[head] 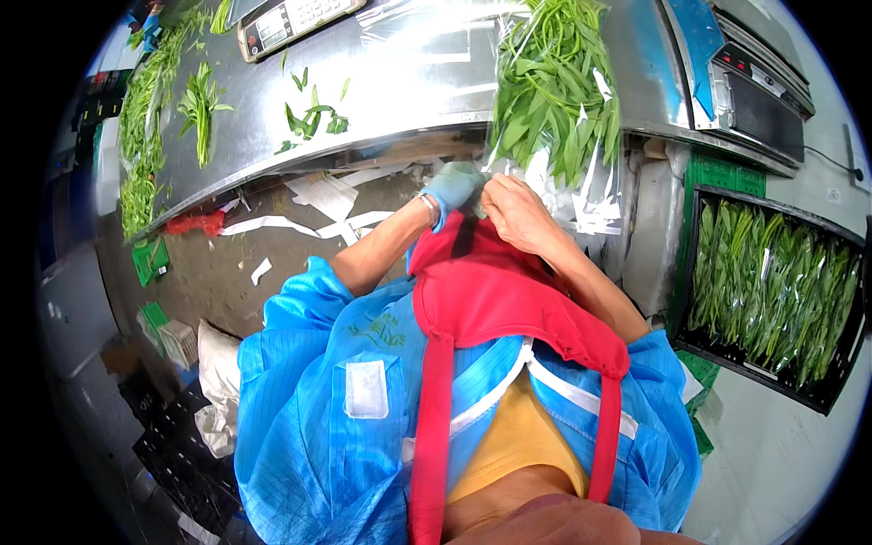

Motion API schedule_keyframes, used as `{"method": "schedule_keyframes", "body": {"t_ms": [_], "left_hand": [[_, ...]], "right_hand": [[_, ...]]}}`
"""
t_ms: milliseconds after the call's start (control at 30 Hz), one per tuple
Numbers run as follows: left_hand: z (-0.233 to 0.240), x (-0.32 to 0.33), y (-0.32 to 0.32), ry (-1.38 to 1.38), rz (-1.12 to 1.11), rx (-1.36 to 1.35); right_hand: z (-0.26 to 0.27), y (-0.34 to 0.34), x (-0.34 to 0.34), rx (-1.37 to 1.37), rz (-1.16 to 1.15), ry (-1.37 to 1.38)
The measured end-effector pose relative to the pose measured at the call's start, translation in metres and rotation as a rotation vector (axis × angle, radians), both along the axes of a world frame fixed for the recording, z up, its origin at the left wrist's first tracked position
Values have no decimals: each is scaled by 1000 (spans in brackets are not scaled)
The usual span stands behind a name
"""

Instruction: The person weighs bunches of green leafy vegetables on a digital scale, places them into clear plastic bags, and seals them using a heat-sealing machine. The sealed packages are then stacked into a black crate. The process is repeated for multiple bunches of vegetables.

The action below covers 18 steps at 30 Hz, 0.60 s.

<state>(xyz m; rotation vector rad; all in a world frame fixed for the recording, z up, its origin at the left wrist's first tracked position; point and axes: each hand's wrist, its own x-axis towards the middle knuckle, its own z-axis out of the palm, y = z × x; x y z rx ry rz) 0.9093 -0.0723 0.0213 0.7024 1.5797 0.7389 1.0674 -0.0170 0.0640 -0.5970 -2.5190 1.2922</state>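
Note:
My left hand [455,185], in a thin bluish glove, is raised before the red apron [484,293], close to my bare right hand [514,208]. The two hands meet near the table's front edge; whatever lies between their fingers is too small and blurred to tell. Just beyond my right hand, a clear plastic bag [608,212] of leafy green vegetables [545,88] hangs partly over the edge of the metal table [422,88]. Loose green leaves [310,122] and a small bunch of greens [199,112] lie on the table to the left.
A digital scale [293,26] stands at the back. Piled greens [142,136] line the table's left end. At right are a machine with red indicators [763,95] and a black crate [756,371] of bagged greens. Paper strips [272,223] litter the floor.

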Motion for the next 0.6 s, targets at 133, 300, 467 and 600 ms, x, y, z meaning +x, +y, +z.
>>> {"method": "schedule_keyframes", "body": {"t_ms": [133,300,467,600], "left_hand": [[-9,7,-2,23,77,64],[-27,-15,-15,-214,225,-17],[-38,-25,-42,347,195,432],[-18,-28,-3,984,-114,827]], "right_hand": [[2,-3,15,-206,33,-18],[-43,-28,184,-654,-129,-554],[-68,-39,354,-470,-539,-745],[-82,75,235,-733,-955,-94]]}}
